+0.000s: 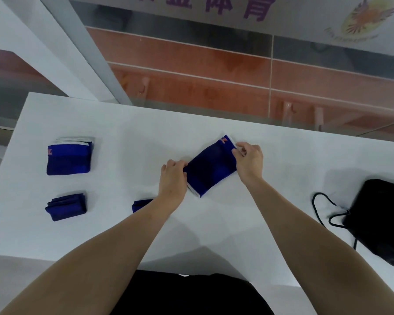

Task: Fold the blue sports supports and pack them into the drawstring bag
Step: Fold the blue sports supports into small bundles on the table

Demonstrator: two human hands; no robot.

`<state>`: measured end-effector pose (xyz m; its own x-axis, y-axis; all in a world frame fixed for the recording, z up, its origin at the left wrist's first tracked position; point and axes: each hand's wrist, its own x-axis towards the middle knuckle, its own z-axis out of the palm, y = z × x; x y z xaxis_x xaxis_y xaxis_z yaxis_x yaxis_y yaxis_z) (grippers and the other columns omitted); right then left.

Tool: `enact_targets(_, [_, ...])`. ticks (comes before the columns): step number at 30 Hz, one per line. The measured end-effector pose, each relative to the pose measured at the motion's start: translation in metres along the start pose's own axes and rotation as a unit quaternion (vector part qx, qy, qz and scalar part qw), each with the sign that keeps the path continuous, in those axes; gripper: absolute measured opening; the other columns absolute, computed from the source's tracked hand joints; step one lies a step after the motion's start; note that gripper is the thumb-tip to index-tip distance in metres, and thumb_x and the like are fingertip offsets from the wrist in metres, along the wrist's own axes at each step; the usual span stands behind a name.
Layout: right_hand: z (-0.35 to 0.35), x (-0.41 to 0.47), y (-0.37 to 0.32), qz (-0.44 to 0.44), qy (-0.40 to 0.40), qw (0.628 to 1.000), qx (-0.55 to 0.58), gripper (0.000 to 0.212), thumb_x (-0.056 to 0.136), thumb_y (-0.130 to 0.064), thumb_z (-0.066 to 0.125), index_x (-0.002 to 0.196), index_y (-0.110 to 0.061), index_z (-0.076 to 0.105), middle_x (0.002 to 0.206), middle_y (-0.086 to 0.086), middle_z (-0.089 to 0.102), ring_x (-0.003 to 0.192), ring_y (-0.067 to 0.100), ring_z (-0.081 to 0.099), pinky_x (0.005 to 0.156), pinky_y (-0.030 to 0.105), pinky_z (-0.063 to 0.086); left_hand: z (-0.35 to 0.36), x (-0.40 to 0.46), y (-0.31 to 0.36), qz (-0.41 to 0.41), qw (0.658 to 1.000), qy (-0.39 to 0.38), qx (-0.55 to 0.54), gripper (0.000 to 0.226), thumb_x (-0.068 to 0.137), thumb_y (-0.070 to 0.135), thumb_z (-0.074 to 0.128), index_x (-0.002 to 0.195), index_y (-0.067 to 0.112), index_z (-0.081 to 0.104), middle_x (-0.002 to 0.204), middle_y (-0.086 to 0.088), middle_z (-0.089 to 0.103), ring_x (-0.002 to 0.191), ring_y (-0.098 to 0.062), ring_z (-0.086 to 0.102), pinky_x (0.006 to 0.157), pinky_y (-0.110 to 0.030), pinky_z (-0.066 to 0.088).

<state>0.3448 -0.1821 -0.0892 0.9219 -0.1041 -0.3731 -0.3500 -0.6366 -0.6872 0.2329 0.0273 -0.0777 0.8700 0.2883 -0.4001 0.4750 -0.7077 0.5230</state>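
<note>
A blue sports support (210, 168) with white end bands lies slanted at the middle of the white table (123, 123). My left hand (173, 178) pinches its near-left end. My right hand (249, 160) pinches its far-right end beside the red logo. A stack of flat blue supports (69, 159) sits at the far left. A folded blue support (66, 206) lies nearer on the left. Another folded blue piece (141, 204) shows partly under my left forearm. The black drawstring bag (382, 220) rests at the right edge, its cord (323, 210) looping left.
A glass wall and a grey post (84, 51) stand just past the table's far edge. The table's near edge runs close to my body, and its left edge slants by the supports.
</note>
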Motion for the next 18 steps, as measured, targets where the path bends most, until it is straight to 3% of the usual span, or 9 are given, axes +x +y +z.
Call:
enact_targets(6, [-0.009, -0.019, 0.010, -0.015, -0.013, 0.990, -0.138, 0.053, 0.095, -0.047, 0.066, 0.140, -0.021, 0.057, 0.137, 0.001, 0.048, 0.128, 0.022, 0.041, 0.107, 0.039, 0.043, 0.002, -0.004, 0.008, -0.013, 0.999, -0.029, 0.023, 0.043, 0.095, 0.008, 0.048, 0.134, 0.025, 0.054, 0.121, -0.001, 0.051, 0.111, -0.021, 0.046, 0.081, -0.042, 0.055])
enact_targets(11, [-0.009, -0.019, 0.010, 0.020, -0.044, 0.996, -0.080, 0.056, 0.091, -0.037, 0.073, 0.140, -0.019, 0.053, 0.134, 0.005, 0.049, 0.126, 0.025, 0.045, 0.106, 0.042, 0.045, 0.007, -0.008, 0.010, -0.026, 0.999, -0.037, 0.028, 0.039, 0.095, 0.010, 0.053, 0.131, 0.023, 0.053, 0.122, -0.002, 0.051, 0.111, -0.023, 0.047, 0.080, -0.038, 0.054])
enact_targets(18, [-0.014, -0.025, -0.004, 0.011, -0.058, 0.998, 0.030, 0.017, 0.093, -0.025, 0.068, 0.108, -0.023, 0.062, 0.113, 0.001, 0.064, 0.092, 0.017, 0.065, 0.072, 0.029, 0.053, 0.001, -0.004, 0.011, -0.028, 0.998, -0.047, 0.039, 0.041, 0.094, 0.016, 0.058, 0.133, 0.023, 0.051, 0.125, -0.002, 0.053, 0.110, -0.022, 0.052, 0.083, -0.040, 0.054])
